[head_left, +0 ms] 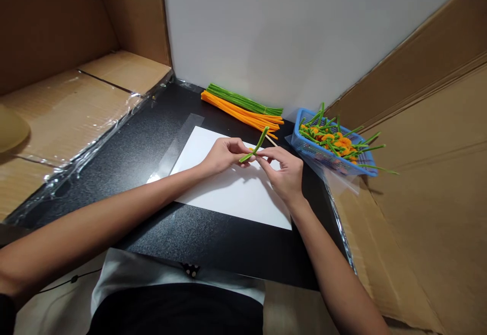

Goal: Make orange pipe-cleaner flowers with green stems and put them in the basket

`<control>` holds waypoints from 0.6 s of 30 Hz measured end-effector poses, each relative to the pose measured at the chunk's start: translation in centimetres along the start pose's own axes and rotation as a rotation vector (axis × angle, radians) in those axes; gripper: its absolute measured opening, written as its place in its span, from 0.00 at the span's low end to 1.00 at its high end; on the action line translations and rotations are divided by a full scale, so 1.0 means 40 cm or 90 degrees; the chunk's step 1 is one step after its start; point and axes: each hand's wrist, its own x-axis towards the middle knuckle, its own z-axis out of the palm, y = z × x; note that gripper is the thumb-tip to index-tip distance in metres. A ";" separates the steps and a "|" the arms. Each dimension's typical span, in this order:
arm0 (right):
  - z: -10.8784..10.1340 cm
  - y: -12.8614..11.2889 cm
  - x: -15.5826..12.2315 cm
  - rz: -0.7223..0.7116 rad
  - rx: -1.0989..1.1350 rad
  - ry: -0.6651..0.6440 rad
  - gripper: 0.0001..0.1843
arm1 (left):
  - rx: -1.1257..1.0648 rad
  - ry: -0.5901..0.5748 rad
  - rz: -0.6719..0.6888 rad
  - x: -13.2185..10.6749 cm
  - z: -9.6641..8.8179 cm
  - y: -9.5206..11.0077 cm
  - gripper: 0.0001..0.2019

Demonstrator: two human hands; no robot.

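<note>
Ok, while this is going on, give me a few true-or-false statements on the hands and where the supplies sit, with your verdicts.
1. The left hand and right hand together hold a bent green pipe cleaner over a white sheet of paper. True.
2. Both hands are wearing gloves. False: they are bare.
3. A blue plastic basket sits left of the paper. False: it sits to the right of the paper, holding green and orange pipe cleaner pieces.
4. Straight orange pipe cleaners and green pipe cleaners lie in bundles beyond the paper. True.
</note>
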 end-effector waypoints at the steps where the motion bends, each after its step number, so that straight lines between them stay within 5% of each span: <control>1: 0.001 -0.001 0.000 0.011 0.009 -0.003 0.04 | 0.007 0.002 0.004 -0.001 0.000 0.000 0.19; 10: 0.005 -0.001 -0.001 0.014 0.008 -0.001 0.04 | 0.093 -0.033 -0.009 -0.004 0.000 0.001 0.22; 18: -0.022 0.022 0.004 -0.227 -0.150 -0.066 0.10 | 0.091 -0.055 -0.013 -0.003 -0.006 0.001 0.18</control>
